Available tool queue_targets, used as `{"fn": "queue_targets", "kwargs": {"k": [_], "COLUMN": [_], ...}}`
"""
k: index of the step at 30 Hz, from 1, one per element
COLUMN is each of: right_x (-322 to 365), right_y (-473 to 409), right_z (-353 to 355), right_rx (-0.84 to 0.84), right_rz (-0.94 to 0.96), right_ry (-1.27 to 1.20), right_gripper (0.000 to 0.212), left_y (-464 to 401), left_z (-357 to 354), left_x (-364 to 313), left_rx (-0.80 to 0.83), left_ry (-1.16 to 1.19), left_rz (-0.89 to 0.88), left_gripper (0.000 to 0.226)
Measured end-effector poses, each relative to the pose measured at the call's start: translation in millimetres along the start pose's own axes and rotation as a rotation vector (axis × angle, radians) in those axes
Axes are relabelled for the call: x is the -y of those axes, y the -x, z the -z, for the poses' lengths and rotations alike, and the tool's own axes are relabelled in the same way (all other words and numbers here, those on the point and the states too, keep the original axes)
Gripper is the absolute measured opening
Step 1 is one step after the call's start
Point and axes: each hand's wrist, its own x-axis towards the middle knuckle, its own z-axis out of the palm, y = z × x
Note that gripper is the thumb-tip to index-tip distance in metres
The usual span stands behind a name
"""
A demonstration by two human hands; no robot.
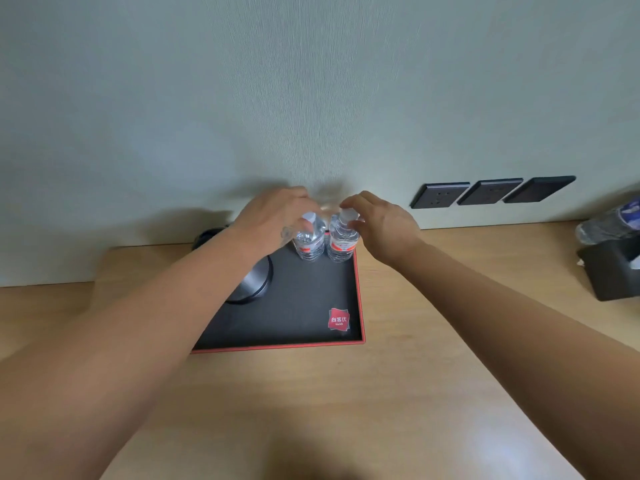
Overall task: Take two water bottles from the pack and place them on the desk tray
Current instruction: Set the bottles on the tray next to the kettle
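Two small clear water bottles with red labels stand upright side by side in the far right corner of the black tray [304, 306] with a red rim. My left hand [273, 216] grips the top of the left bottle [310, 242]. My right hand [381, 225] pinches the white cap of the right bottle [341, 242] between thumb and fingers. Both bottles rest on the tray floor, close to the wall. The pack is not in view.
A metal kettle [254, 280] sits on the tray's left side, partly under my left forearm. A red logo sticker [338, 319] marks the tray's near right corner. Three dark wall sockets [488, 192] are at right. A black tissue box [613, 271] and another bottle [609, 223] stand at far right.
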Motion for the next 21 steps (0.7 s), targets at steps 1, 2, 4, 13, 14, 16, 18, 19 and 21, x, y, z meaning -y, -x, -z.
{"fn": "queue_targets", "kwargs": {"k": [1, 2, 4, 13, 14, 16, 18, 19, 21], "right_x": [0, 1, 1, 5, 5, 6, 7, 8, 8], "right_y": [1, 2, 4, 2, 1, -1, -2, -2, -1], "right_z": [-1, -2, -3, -3, -3, -6, -8, -9, -10], "right_rx": [0.001, 0.001, -0.001, 0.012, 0.014, 0.016, 0.019, 0.020, 0.019], "right_rz": [-0.004, -0.005, -0.012, -0.064, -0.065, -0.069, -0.081, -0.086, -0.095], "right_ry": [0.029, 0.051, 0.067, 0.038, 0.040, 0.045, 0.040, 0.038, 0.040], "right_gripper": [0.032, 0.032, 0.032, 0.035, 0.035, 0.037, 0.037, 0.038, 0.039], "left_y": [-1, -2, -6, -25, -25, -23, -20, -19, -18], "left_z": [1, 1, 0, -18, -19, -19, -20, -20, -22], "left_x": [-3, -6, -10, -20, -18, -16, -15, -15, -16], "left_rx": [0.011, 0.022, 0.025, -0.050, -0.053, -0.052, -0.049, -0.050, -0.059], "left_ry": [-0.008, -0.015, -0.009, -0.001, 0.006, 0.004, -0.002, 0.004, 0.030], "left_rz": [0.050, 0.102, 0.187, 0.293, 0.294, 0.291, 0.289, 0.289, 0.284], "left_gripper": [0.026, 0.030, 0.035, 0.047, 0.045, 0.041, 0.038, 0.038, 0.040]}}
